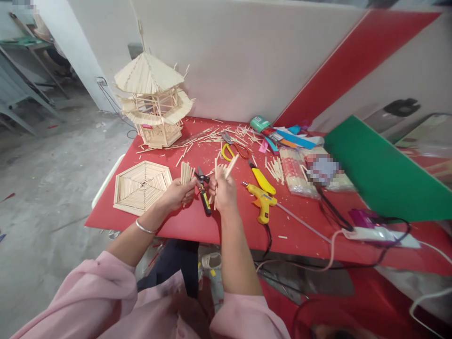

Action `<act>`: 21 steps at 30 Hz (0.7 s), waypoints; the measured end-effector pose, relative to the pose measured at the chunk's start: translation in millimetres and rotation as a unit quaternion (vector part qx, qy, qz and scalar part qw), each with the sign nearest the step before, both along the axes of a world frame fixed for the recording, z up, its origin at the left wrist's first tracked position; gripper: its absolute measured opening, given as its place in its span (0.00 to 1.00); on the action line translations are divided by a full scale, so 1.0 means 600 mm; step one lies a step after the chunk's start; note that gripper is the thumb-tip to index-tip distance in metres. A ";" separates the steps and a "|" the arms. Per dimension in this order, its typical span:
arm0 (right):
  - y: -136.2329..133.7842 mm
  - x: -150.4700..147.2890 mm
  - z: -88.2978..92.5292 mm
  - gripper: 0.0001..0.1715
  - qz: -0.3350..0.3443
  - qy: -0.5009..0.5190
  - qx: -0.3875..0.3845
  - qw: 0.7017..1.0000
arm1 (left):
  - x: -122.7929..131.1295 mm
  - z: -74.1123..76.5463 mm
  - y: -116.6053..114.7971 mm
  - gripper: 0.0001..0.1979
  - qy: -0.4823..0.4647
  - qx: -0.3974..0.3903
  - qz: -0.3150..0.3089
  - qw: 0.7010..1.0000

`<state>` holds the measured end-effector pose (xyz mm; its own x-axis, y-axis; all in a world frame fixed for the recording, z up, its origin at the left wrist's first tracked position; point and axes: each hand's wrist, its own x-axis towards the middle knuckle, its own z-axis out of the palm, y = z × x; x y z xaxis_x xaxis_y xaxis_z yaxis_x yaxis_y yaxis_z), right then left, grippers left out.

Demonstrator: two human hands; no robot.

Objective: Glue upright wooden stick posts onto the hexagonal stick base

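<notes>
My left hand point(180, 192) is closed round an upright bundle of thin wooden sticks point(187, 172). A second, looser bunch of wooden sticks point(231, 165) fans out of my right hand point(224, 189), which is wrapped about it. On the table between the two hands lies a pair of black and yellow pliers point(204, 195). Left of my left hand is a flat hexagonal panel made of sticks point(141, 186). A yellow hot glue gun point(262, 201) and a yellow-handled cutter point(262, 179) rest to the right of my right hand.
A stick-built pagoda model point(153, 101) stands at the back left of the red table point(226, 230). Loose sticks and yellow-and-red scissors point(235, 149) lie behind my hands. Farther right are bagged sticks point(298, 174), a green board point(384, 174), a power strip point(377, 234) and trailing cables.
</notes>
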<state>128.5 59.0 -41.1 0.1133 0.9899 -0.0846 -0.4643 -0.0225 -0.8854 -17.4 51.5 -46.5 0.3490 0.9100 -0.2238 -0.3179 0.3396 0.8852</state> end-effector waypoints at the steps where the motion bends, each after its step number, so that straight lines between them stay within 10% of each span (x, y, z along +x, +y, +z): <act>1: -0.002 -0.004 -0.001 0.26 0.016 -0.030 0.002 0.999 | -0.001 0.000 -0.002 0.24 0.006 0.000 -0.015 1.000; 9: -0.008 -0.013 0.005 0.20 0.102 -0.148 0.040 0.983 | -0.003 0.001 -0.006 0.26 0.023 0.032 -0.098 0.994; 21: 0.001 0.008 0.004 0.22 -0.012 0.115 0.012 0.993 | 0.005 0.006 0.006 0.20 -0.015 -0.040 -0.034 0.999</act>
<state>133.5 59.3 -38.6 0.1167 0.9893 -0.0880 -0.6541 0.0099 -0.7564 -14.7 55.2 -42.9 0.4166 0.8639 -0.2831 -0.3183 0.4303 0.8447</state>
